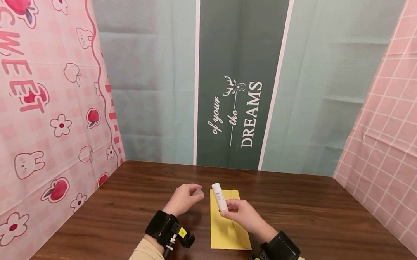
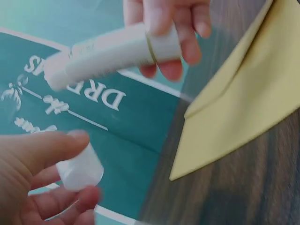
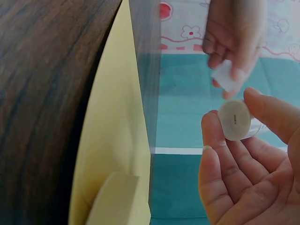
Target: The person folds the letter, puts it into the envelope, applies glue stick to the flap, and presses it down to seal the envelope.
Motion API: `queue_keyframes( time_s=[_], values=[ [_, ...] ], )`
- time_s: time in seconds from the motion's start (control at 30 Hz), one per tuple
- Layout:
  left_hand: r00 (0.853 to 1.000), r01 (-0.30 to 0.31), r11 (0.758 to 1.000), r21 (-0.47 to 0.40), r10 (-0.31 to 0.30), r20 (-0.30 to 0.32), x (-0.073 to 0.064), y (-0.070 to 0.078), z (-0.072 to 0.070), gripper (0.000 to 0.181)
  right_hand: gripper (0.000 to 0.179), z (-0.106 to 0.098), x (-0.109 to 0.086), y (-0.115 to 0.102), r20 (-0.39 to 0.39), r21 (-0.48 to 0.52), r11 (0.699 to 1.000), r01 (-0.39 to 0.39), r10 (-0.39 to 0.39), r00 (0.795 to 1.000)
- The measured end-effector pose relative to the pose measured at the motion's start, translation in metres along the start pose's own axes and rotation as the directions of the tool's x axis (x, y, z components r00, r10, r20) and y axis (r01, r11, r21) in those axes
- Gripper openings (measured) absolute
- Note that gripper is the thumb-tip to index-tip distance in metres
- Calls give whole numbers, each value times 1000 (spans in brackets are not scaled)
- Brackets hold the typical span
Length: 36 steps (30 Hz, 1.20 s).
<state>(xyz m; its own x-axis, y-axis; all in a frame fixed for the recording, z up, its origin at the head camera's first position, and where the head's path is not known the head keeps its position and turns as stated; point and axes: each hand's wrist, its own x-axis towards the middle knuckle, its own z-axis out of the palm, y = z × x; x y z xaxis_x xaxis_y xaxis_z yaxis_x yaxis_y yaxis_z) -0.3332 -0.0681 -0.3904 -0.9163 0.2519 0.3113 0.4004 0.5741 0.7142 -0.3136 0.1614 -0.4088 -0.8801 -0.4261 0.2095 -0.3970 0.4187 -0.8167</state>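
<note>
My right hand holds a white glue stick by its lower end, tilted above a yellow envelope. The round base of the glue stick faces the right wrist camera, between thumb and fingers. To the left, my left hand pinches a small translucent white cap between thumb and fingers. Cap and glue stick are apart, as the left wrist view shows. The envelope lies upright-wise on the table below the right hand, its flap along the right side.
The dark wood table reaches back to a green and teal curtain with printed lettering. Pink patterned cloth hangs on the left, and pink checked cloth on the right. Both wrists wear black camera straps.
</note>
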Motion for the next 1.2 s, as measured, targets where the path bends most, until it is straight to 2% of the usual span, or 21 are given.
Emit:
queue_keyframes(
  time_s=[0.17, 0.33, 0.43, 0.57, 0.9, 1.03, 1.13, 1.2],
  values=[
    [999, -31, 994, -103, 33, 15, 0, 12, 1, 27, 31, 1, 0, 0, 46, 7, 1000, 7, -8, 999],
    [996, -78, 987, -142, 71, -49, 0, 16, 1, 23, 30, 2, -1, 0, 69, 17, 1000, 17, -19, 997],
    [994, -81, 975, -209, 64, -84, 1, 17, 2, 28, 30, 2, -1, 0, 73, 16, 1000, 25, -26, 997],
    [994, -73, 959, -273, 48, -97, 3, 17, 4, 29, 28, 2, -1, 1, 79, 1, 999, 32, -32, 996],
    [991, -116, 968, -222, 98, -90, 1, 17, 3, 24, 24, 2, -1, -1, 90, -54, 998, 36, -31, 995],
    [991, -132, 971, -200, 125, -48, 1, 17, 4, 21, 21, 1, -2, -2, 90, -88, 995, 47, -39, 995],
    [988, -151, 963, -221, 151, -19, 0, 19, 7, 20, 19, 1, -3, -4, 90, -81, 995, 59, -52, 995],
    [986, -162, 953, -257, 164, -13, -3, 29, 6, 20, 21, -1, -4, -6, 77, -64, 997, 51, -46, 996]
  ],
)
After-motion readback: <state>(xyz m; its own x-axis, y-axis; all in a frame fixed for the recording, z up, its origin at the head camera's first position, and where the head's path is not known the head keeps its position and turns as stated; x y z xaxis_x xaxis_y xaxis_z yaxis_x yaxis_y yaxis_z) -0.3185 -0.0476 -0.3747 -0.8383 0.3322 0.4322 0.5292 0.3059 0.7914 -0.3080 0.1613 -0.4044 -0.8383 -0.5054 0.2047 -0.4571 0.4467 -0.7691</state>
